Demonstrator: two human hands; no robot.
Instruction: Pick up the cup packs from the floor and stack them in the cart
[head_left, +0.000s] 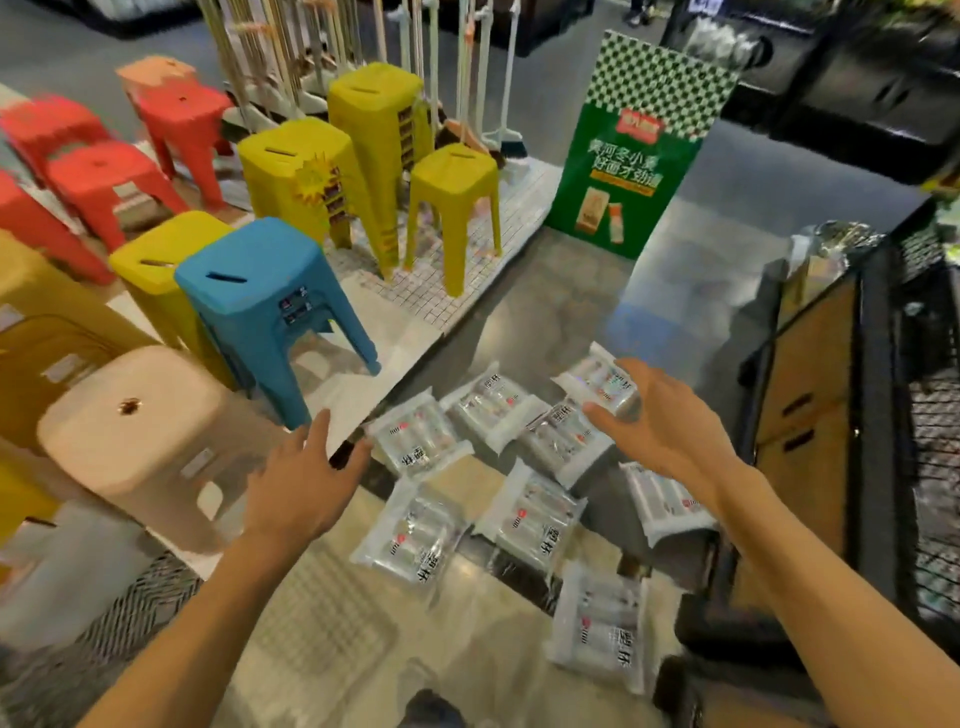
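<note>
Several clear plastic cup packs with black lettering lie scattered on the shiny floor, among them one at the centre (415, 436), one lower down (410, 540) and one near the cart (605, 623). My right hand (660, 415) grips the farthest pack (597, 379) by its near edge, thumb under and fingers over it. My left hand (306, 478) hovers with fingers spread just left of the central pack, holding nothing. The black wire cart (878, 364) stands at the right, cardboard boxes inside it.
Stacked plastic stools fill the left: blue (260, 280), yellow (452, 176), red (104, 176), beige (150, 421). A green standing sign (628, 171) is beyond the packs. Brooms stand at the back. A raised white display platform edge runs diagonally beside the packs.
</note>
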